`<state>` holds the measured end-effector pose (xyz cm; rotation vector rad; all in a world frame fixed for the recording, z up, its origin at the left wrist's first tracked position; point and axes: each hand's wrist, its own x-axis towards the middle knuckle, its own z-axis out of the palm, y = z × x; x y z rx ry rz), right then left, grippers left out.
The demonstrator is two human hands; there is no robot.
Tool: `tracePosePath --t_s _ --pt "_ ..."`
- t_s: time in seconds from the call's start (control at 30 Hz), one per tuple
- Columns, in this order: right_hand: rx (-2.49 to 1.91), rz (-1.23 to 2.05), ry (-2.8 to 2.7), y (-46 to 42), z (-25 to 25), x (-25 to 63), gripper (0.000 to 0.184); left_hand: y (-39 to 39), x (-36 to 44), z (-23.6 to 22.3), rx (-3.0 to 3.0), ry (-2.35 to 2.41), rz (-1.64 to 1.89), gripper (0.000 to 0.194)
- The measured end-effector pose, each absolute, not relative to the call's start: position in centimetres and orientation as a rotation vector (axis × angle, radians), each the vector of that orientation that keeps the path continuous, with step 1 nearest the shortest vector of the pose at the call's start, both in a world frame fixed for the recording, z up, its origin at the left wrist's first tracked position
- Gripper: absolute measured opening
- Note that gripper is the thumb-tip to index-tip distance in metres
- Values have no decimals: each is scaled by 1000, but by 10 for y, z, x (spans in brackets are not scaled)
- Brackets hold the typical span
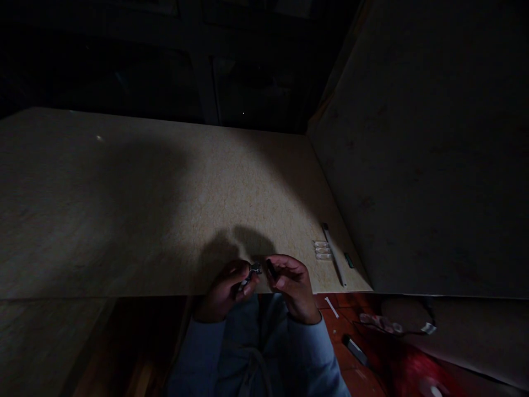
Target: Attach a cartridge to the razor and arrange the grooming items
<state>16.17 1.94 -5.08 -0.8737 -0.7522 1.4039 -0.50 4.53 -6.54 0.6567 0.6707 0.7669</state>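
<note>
Close to the table's front edge, my left hand (225,289) is closed around a small object with a light body and a dark, shiny metallic end (255,268); its kind is too dim to make out. Facing it, my right hand (295,284) pinches a small black piece (271,269) between thumb and fingers. A narrow gap separates the two pieces. The fingers partly cover both of them.
Right of my hands, a long slim light-coloured tool (335,256) lies on the table (248,193). Beside it are a clear plastic pack (322,250) and a small dark green item (349,260). A wall panel (421,165) borders the right side. A dark grey object (355,350) lies on the floor.
</note>
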Motion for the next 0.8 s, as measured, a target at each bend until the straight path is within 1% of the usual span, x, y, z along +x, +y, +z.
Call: tracePosePath --t_s 0.13,0.3,0.53,0.8 --pt "-823 1453 -781 17 -46 164 41 45 -6 -66 678 721 761 56" --pt "-791 1501 -814 16 -45 166 42 47 -9 -68 743 673 726 57" --pt "-773 1550 -889 14 -49 168 42 45 -11 -63 871 668 670 49" --pt "-722 1526 -944 14 -53 172 45 45 -12 -65 914 581 718 53"
